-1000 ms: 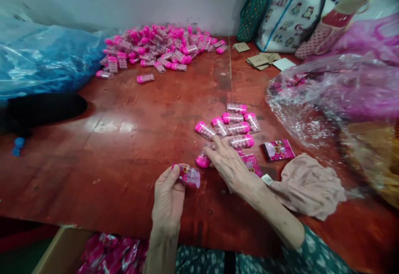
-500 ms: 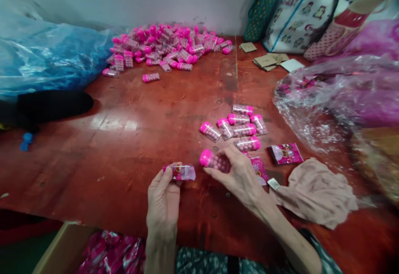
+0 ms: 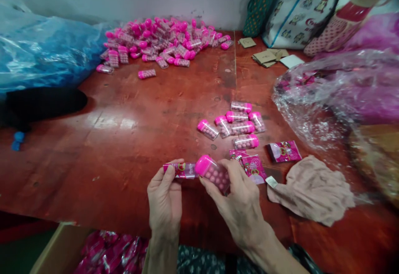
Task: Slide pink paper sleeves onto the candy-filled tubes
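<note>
A candy tube [image 3: 213,173] with a pink cap sits pinched in the grip of the right hand [image 3: 240,207], cap end touching the open mouth of a small pink wrapper [image 3: 181,169] that the left hand [image 3: 164,199] holds between thumb and fingers. Just beyond the grip lie more tubes [image 3: 237,123] and flat wrappers [image 3: 254,168] on the red worktop [image 3: 124,141]. A beige cloth [image 3: 311,191] rests to its right, and a large heap of tubes [image 3: 165,43] lies far beyond.

Soft, even indoor light — tabletop [image 3: 131,112] glare, blurred and warped edges.
</note>
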{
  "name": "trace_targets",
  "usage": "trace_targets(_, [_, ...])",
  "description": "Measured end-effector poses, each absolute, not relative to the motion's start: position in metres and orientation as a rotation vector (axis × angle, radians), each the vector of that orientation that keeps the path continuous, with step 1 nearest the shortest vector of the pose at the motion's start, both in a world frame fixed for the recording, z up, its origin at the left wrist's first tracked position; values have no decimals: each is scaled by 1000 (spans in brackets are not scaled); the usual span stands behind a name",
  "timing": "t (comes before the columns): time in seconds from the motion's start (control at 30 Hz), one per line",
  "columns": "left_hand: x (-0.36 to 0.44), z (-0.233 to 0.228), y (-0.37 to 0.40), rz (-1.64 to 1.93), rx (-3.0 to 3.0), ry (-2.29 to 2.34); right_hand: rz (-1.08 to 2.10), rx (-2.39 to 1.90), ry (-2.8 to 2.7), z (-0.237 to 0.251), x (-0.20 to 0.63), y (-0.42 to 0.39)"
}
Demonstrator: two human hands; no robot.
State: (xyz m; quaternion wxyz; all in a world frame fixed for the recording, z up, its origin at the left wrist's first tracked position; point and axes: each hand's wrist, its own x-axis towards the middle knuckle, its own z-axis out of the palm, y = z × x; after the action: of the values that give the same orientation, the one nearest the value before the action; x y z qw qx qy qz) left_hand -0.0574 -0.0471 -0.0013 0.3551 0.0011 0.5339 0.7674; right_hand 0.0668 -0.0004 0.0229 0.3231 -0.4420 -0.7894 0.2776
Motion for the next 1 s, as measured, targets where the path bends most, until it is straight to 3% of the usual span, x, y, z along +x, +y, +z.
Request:
trace_targets(0.53, [-53,-5,-47,1929,-38,1405,1198,-1056,-2161,18,79,9])
trace_targets(1.0, [-34,3,-35,1997,113,1375,932,-1044,-1999,6,68,-8])
